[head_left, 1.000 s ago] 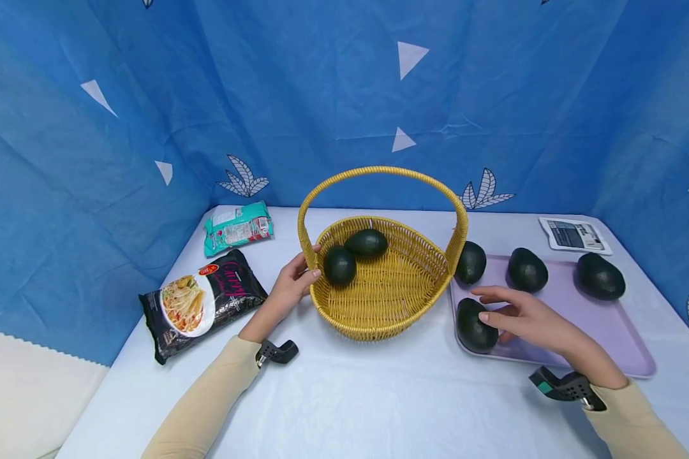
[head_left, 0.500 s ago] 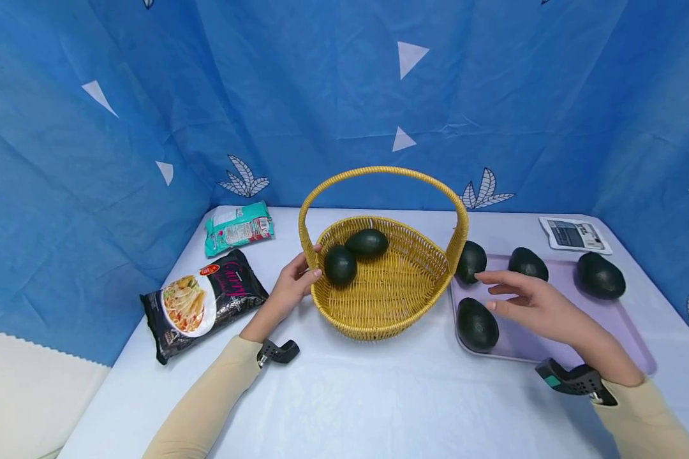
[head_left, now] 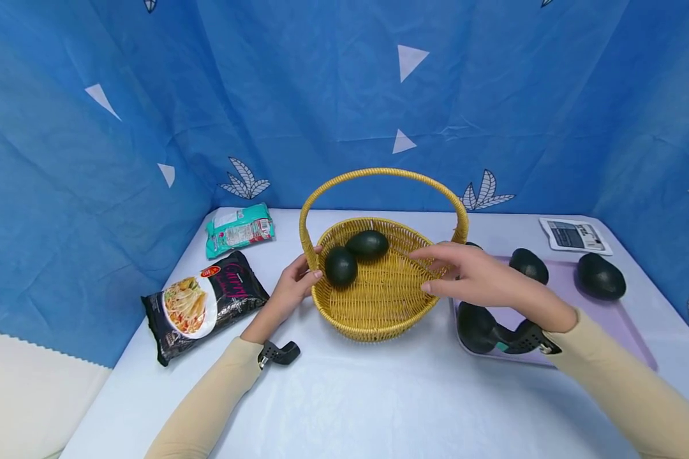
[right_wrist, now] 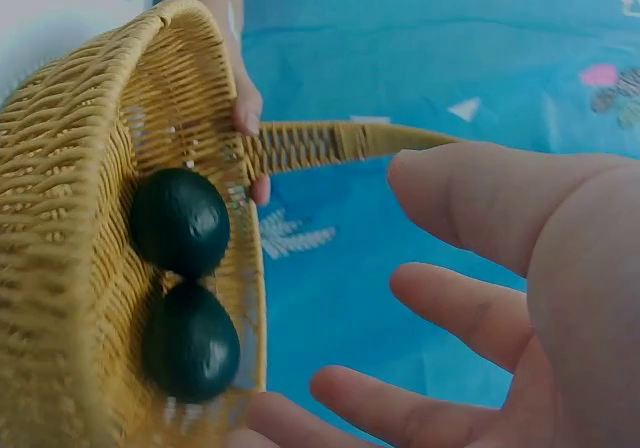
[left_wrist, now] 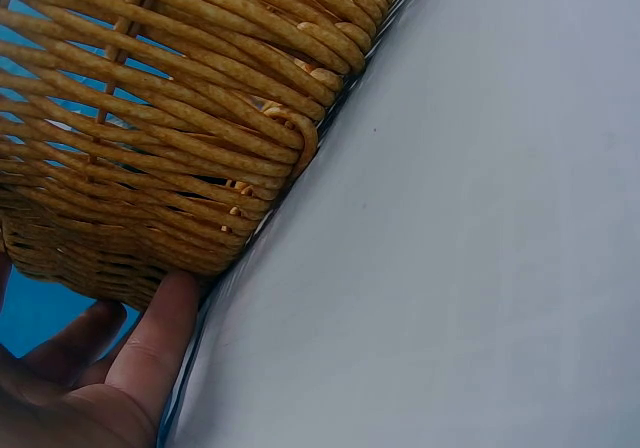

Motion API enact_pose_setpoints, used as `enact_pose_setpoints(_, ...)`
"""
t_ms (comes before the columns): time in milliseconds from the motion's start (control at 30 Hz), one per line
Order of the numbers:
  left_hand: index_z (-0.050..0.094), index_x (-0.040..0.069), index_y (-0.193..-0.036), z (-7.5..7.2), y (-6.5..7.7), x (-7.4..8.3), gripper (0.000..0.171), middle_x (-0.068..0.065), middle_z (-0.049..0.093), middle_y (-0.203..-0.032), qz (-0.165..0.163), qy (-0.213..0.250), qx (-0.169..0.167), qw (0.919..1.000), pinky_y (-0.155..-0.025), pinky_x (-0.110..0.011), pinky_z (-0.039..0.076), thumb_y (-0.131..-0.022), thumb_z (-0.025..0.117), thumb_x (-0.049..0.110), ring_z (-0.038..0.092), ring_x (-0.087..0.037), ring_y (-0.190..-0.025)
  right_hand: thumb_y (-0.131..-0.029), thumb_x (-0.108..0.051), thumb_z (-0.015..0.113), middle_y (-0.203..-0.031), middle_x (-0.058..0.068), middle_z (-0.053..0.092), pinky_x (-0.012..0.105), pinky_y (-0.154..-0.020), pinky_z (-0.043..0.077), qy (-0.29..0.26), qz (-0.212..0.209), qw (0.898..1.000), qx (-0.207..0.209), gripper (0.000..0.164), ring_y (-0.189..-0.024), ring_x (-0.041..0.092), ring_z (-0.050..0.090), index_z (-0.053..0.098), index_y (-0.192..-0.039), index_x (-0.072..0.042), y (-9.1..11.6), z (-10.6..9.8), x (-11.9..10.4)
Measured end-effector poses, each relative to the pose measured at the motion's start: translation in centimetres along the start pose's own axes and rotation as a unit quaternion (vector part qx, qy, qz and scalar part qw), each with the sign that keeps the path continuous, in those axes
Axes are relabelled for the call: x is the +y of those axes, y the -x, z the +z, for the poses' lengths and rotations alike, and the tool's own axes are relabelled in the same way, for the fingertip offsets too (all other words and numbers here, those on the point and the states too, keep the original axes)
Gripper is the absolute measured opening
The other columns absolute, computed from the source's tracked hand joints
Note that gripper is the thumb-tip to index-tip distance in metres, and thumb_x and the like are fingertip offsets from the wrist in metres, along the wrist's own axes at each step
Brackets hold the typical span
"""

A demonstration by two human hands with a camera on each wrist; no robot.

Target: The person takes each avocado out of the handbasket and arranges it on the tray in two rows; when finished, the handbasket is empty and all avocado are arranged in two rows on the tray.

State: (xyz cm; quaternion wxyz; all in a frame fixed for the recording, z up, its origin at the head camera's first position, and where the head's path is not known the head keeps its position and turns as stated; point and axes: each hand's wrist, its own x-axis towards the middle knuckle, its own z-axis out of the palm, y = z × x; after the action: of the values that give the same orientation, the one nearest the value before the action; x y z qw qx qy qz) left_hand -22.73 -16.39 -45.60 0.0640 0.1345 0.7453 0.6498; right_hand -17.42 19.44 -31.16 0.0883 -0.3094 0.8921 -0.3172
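A yellow wicker basket (head_left: 373, 325) with a tall arched handle stands mid-table in the head view. Two dark green avocados (head_left: 340, 266) lie in its left part. My left hand (head_left: 293, 284) grips the basket's left side where the handle joins the rim; thumb and a finger show either side of the handle base in the right wrist view. Over the basket's right side, my right hand (head_left: 471, 274) has loosely spread fingers and holds nothing. Several more avocados (head_left: 600, 276) are on a lilac tray (head_left: 585, 325) at right, two partly hidden by my right arm and its wrist camera.
A black noodle packet (head_left: 203, 306) and a teal packet (head_left: 240, 229) lie left of the basket. A white pouch (head_left: 575, 235) sits behind the tray at the back right. Blue cloth (head_left: 344, 95) hangs behind and beside the table.
My right hand has left the front avocado on the tray, lifted, and moved left over the basket's right side. The left hand and the basket have stayed in place.
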Motion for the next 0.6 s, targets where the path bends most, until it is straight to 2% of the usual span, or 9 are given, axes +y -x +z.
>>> enact_pose_setpoints(67, 0.038, 0.015, -0.158, 0.0, 0.1, 0.0, 0.058, -0.021, 0.041, -0.160, 0.001, -0.002, 0.000, 1.0000, -0.089, -0.033, 0.062, -0.102, 0.055, 0.015, 0.053, -0.043, -0.134, -0.095, -0.025, 0.072, -0.136, 0.011, 0.063, 0.041, -0.089, 0.062, 0.008, 0.000, 1.000, -0.009, 0.051, -0.115, 0.027, 0.064, 0.058, -0.142, -0.012, -1.5, 0.3, -0.3)
enact_pose_setpoints(200, 0.038, 0.015, -0.158, 0.0, 0.1, 0.0, 0.058, -0.021, 0.041, -0.160, 0.002, -0.002, 0.000, 1.0000, -0.089, -0.033, 0.062, -0.102, 0.055, 0.015, 0.053, -0.043, -0.133, -0.094, -0.022, 0.071, -0.139, 0.013, 0.062, 0.042, -0.084, 0.058, 0.041, -0.008, 0.999, -0.018, 0.052, -0.100, 0.027, 0.061, 0.058, -0.143, -0.012, -4.7, 0.9, -0.6)
enact_pose_setpoints(333, 0.039, 0.015, -0.157, -0.1, 0.1, 0.0, 0.058, -0.022, 0.042, -0.159, 0.000, 0.000, 0.004, 1.0000, -0.088, -0.032, 0.062, -0.102, 0.055, 0.014, 0.054, -0.042, -0.132, -0.094, -0.022, 0.069, -0.147, 0.014, 0.056, 0.050, -0.099, 0.054, 0.072, -0.003, 0.997, -0.028, 0.052, -0.117, 0.033, 0.061, 0.058, -0.144, -0.013, -7.6, 1.5, -0.5)
enact_pose_setpoints(433, 0.039, 0.015, -0.158, -0.1, 0.1, 0.0, 0.058, -0.022, 0.042, -0.159, 0.002, -0.002, 0.003, 1.0000, -0.088, -0.033, 0.062, -0.102, 0.056, 0.014, 0.054, -0.042, -0.132, -0.095, -0.021, 0.068, -0.150, 0.015, 0.054, 0.056, -0.111, 0.046, 0.079, 0.007, 0.996, -0.042, 0.051, -0.139, 0.036, 0.049, 0.058, -0.143, -0.011, -9.4, 2.1, 0.0)
enact_pose_setpoints(600, 0.039, 0.015, -0.157, -0.1, 0.1, 0.0, 0.059, -0.022, 0.043, -0.158, 0.004, -0.006, 0.001, 1.0000, -0.090, -0.034, 0.061, -0.102, 0.057, 0.015, 0.054, -0.042, -0.132, -0.094, -0.015, 0.069, -0.151, 0.017, 0.053, 0.057, -0.113, 0.045, 0.099, 0.015, 0.994, -0.052, 0.046, -0.142, 0.038, 0.046, 0.062, -0.139, -0.010, -11.8, 3.1, 0.8)
